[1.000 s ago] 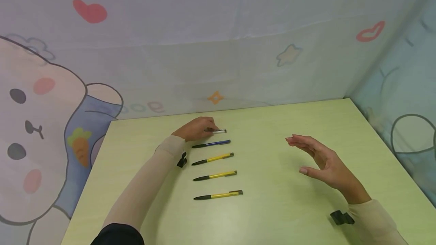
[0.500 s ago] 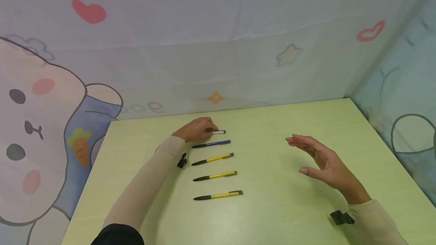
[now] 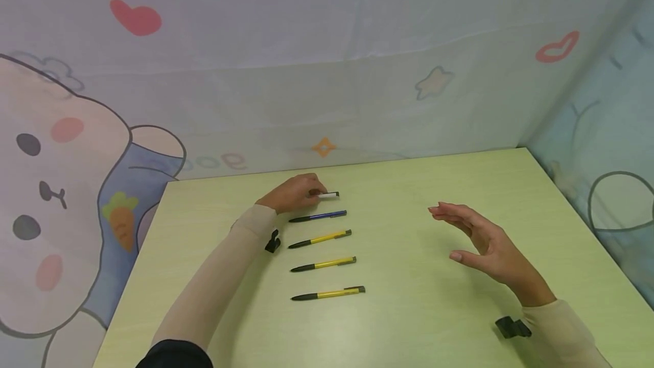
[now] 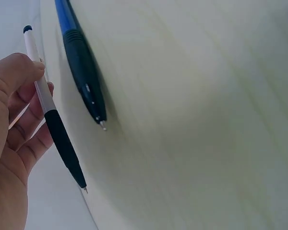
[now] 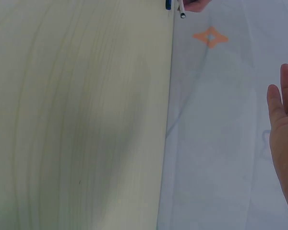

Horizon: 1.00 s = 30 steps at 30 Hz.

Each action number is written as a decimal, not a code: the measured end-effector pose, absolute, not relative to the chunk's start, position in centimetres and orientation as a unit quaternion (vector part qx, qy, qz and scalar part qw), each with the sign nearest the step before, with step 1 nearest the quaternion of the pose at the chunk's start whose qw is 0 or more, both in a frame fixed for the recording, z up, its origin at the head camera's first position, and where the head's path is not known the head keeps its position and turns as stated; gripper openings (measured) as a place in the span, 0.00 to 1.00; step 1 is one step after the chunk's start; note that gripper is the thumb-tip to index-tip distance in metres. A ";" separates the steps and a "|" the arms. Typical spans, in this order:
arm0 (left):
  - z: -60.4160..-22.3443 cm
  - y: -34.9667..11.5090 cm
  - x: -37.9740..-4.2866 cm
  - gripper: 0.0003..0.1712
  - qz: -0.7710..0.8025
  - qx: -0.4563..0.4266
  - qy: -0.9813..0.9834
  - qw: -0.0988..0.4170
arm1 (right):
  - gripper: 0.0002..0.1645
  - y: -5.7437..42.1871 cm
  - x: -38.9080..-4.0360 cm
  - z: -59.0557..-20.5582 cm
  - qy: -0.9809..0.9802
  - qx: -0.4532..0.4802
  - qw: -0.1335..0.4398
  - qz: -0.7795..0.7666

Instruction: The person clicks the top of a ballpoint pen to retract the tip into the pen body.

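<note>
My left hand (image 3: pixel 296 193) pinches a white pen (image 4: pixel 44 93) with a black grip and tip between thumb and fingers, at the far side of the table. In the head view the hand hides most of that pen's tip half. Just nearer lies a blue pen (image 3: pixel 318 216) with a dark grip. Below it in a column are three yellow pens: the upper yellow pen (image 3: pixel 319 239), the middle yellow pen (image 3: pixel 323 264) and the lower yellow pen (image 3: pixel 328 293), all with dark tips pointing left. My right hand (image 3: pixel 482 243) hovers over the table's right side, fingers extended, thumb apart, holding nothing.
The pale yellow-green table (image 3: pixel 409 322) ends at a back edge against a printed cloth wall (image 3: pixel 286 61). A second cloth wall (image 3: pixel 613 129) stands along the right side. Each wrist carries a small black strap piece.
The white pen in my left hand has risen very slightly, toward the back edge, with the hand. My right hand and the other pens stay in place.
</note>
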State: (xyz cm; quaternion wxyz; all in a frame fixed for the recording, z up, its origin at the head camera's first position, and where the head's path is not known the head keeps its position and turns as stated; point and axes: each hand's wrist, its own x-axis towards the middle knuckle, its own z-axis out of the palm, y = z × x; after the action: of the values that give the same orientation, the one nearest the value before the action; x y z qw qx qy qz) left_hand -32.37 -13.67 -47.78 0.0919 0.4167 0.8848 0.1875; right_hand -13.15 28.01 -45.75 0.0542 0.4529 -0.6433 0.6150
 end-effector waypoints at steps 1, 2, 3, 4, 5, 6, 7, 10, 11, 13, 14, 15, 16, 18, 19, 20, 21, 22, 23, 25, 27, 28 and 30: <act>-47.7 -13.7 -32.4 0.14 0.192 0.415 0.885 0.092 | 0.46 28.0 -13.2 -45.7 -0.643 0.453 0.055 0.615; -47.7 -13.7 -32.4 0.14 0.194 0.413 0.885 0.092 | 0.46 28.0 -13.2 -45.7 -0.642 0.454 0.055 0.616; -47.7 -13.7 -32.4 0.14 0.197 0.410 0.886 0.093 | 0.46 28.0 -13.2 -45.8 -0.642 0.454 0.055 0.616; -47.7 -13.8 -32.4 0.14 0.200 0.408 0.886 0.095 | 0.46 28.0 -13.2 -45.8 -0.642 0.454 0.055 0.616; -47.6 -13.8 -32.4 0.14 0.204 0.405 0.886 0.096 | 0.46 28.0 -13.2 -45.8 -0.642 0.454 0.055 0.616; -47.6 -13.8 -32.4 0.15 0.207 0.402 0.887 0.097 | 0.46 28.0 -13.2 -45.8 -0.642 0.454 0.055 0.616; -47.5 -13.8 -32.4 0.15 0.212 0.398 0.887 0.100 | 0.46 28.0 -13.2 -45.8 -0.643 0.453 0.054 0.616; -47.4 -13.8 -32.4 0.14 0.226 0.388 0.887 0.102 | 0.46 28.0 -13.3 -45.8 -0.645 0.451 0.053 0.615; -47.3 -13.8 -32.4 0.14 0.230 0.386 0.888 0.101 | 0.46 28.0 -13.3 -45.8 -0.646 0.450 0.052 0.615; -47.2 -13.8 -32.3 0.14 0.235 0.384 0.887 0.099 | 0.46 28.0 -13.4 -45.8 -0.647 0.449 0.051 0.615; -47.2 -13.8 -32.2 0.14 0.236 0.384 0.887 0.097 | 0.46 27.9 -13.4 -45.8 -0.647 0.448 0.050 0.615; -47.1 -13.8 -32.2 0.14 0.237 0.384 0.887 0.095 | 0.46 27.9 -13.4 -45.8 -0.647 0.448 0.050 0.615; -47.0 -13.8 -32.1 0.15 0.238 0.385 0.887 0.092 | 0.46 27.9 -13.4 -45.9 -0.647 0.447 0.050 0.615; -46.8 -13.8 -32.0 0.15 0.240 0.385 0.887 0.085 | 0.46 27.9 -13.5 -45.9 -0.647 0.446 0.049 0.616; -46.7 -13.8 -31.9 0.15 0.243 0.384 0.887 0.082 | 0.46 27.9 -13.5 -45.9 -0.647 0.446 0.049 0.616; -46.6 -13.8 -31.9 0.15 0.244 0.383 0.887 0.078 | 0.46 27.9 -13.5 -45.9 -0.647 0.445 0.049 0.617; -46.5 -13.8 -31.8 0.15 0.248 0.382 0.887 0.075 | 0.46 27.9 -13.5 -45.9 -0.647 0.444 0.049 0.617; -46.4 -13.7 -31.8 0.14 0.251 0.381 0.887 0.071 | 0.46 27.9 -13.6 -46.0 -0.648 0.443 0.049 0.617; -46.3 -13.7 -31.7 0.14 0.255 0.378 0.887 0.068 | 0.46 27.9 -13.6 -46.0 -0.648 0.443 0.049 0.618; -46.1 -13.7 -31.5 0.14 0.263 0.373 0.888 0.062 | 0.46 27.8 -13.6 -46.0 -0.649 0.442 0.049 0.618; -46.0 -13.7 -31.3 0.15 0.268 0.365 0.890 0.056 | 0.46 27.8 -13.6 -46.0 -0.649 0.441 0.049 0.618; -45.9 -13.7 -31.2 0.15 0.270 0.359 0.892 0.054 | 0.46 27.8 -13.6 -46.0 -0.649 0.441 0.049 0.618; -45.7 -13.7 -30.9 0.15 0.276 0.349 0.894 0.050 | 0.46 27.7 -13.6 -46.0 -0.649 0.440 0.049 0.618</act>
State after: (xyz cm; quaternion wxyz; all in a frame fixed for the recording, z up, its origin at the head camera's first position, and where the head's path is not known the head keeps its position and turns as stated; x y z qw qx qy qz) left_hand -30.89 -13.66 -45.69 0.0499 0.3493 0.8939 0.2763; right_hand -13.64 27.73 -45.97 0.0486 0.4404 -0.6493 0.6181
